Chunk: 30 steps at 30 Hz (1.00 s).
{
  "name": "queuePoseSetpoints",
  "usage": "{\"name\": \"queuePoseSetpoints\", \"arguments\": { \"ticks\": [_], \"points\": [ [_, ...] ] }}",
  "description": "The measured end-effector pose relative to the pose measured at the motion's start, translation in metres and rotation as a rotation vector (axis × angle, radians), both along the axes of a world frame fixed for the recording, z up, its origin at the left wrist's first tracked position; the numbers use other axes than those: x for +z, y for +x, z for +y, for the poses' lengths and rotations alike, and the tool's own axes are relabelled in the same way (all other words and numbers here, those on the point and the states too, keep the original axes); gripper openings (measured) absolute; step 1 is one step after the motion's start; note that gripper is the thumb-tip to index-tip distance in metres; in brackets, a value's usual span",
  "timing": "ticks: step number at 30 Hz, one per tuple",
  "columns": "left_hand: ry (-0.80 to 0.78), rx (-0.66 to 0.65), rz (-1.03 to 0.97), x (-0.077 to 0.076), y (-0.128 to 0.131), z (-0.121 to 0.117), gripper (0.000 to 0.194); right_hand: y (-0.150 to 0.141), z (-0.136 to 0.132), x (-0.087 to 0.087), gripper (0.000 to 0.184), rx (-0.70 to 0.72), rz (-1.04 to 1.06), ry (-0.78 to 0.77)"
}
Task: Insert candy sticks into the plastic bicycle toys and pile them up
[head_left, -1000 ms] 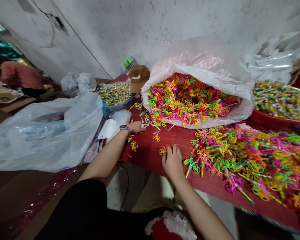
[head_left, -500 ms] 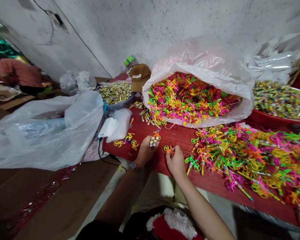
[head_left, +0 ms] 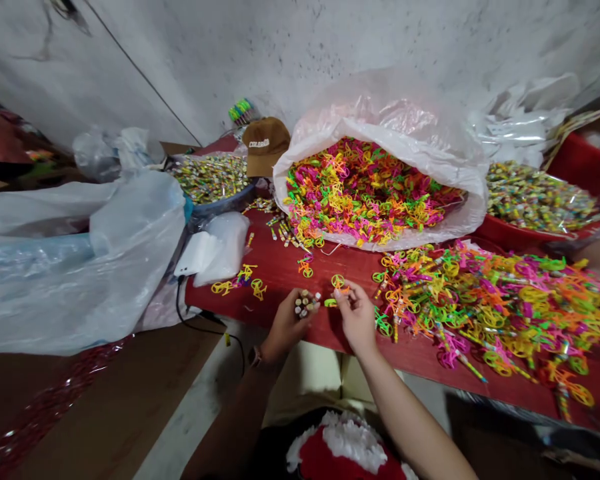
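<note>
My left hand (head_left: 289, 319) is closed around a bundle of short sticks (head_left: 304, 305), their pale round ends facing up. One stick pokes out towards my right hand (head_left: 357, 313), which pinches a small plastic toy bicycle (head_left: 339, 284) with a yellow wheel and orange frame. Between the hands is a yellow-green piece (head_left: 330, 303); whether it is held or lies on the table I cannot tell. Just beyond the left hand, a pink and orange toy bicycle (head_left: 306, 267) lies on the red table (head_left: 275, 270). Bicycles joined to patterned sticks form a heap (head_left: 490, 307) at right.
Behind the hands, a large white sack (head_left: 460, 230) gapes with loose toy bicycles. Patterned sticks fill a blue tub (head_left: 225, 203) and a red container (head_left: 525, 230). A brown cap (head_left: 267, 143), a white phone (head_left: 196, 253) with a cable, and clear plastic bags (head_left: 145, 227) are at left.
The view has swung to the right. My left hand has drawn nearer the body, off the pink and orange bicycle, with its sticks tilted towards the right hand. The right hand keeps its bicycle.
</note>
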<state>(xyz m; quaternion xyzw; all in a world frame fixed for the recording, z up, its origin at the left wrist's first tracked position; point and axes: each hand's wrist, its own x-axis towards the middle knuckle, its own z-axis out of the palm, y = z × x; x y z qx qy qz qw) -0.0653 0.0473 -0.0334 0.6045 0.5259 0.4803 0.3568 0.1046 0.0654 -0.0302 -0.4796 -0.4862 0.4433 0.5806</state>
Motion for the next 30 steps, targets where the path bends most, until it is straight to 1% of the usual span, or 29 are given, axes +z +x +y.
{"name": "queuePoseSetpoints", "arguments": {
  "ticks": [2,4,6,7,9,12,15,18,22,26,28,30],
  "points": [
    [-0.008,0.014,-0.134,0.005,0.010,-0.016,0.020,0.008,-0.008,0.014,0.045,0.106,0.029,-0.001],
    [0.016,0.045,-0.195,0.012,0.020,-0.029,0.021,0.016,-0.019,0.026,0.049,0.219,0.022,-0.014],
    [0.042,0.053,-0.225,0.019,0.027,-0.037,0.020,0.023,-0.029,0.036,0.051,0.278,-0.002,-0.029],
    [0.050,0.048,-0.235,0.023,0.030,-0.039,0.019,0.026,-0.034,0.040,0.052,0.283,-0.021,-0.029],
    [0.053,0.032,-0.248,0.030,0.033,-0.042,0.018,0.032,-0.041,0.046,0.052,0.266,-0.081,-0.011],
    [0.041,0.030,-0.251,0.038,0.036,-0.045,0.022,0.039,-0.048,0.055,0.049,0.232,-0.207,0.064],
    [0.047,0.018,-0.232,0.042,0.037,-0.048,0.023,0.043,-0.053,0.063,0.045,0.168,-0.304,0.144],
    [0.049,-0.015,-0.208,0.044,0.037,-0.050,0.021,0.043,-0.058,0.065,0.044,0.097,-0.348,0.174],
    [0.025,-0.054,-0.209,0.048,0.038,-0.051,0.018,0.045,-0.061,0.063,0.038,0.073,-0.327,0.196],
    [0.006,-0.078,-0.211,0.049,0.041,-0.054,0.016,0.048,-0.061,0.064,0.036,0.059,-0.222,0.151],
    [0.022,-0.091,-0.176,0.049,0.041,-0.055,0.012,0.049,-0.060,0.066,0.033,0.084,-0.198,0.134],
    [0.076,-0.140,-0.124,0.048,0.039,-0.055,0.011,0.049,-0.060,0.070,0.031,0.116,-0.194,0.127]
  ]
}}
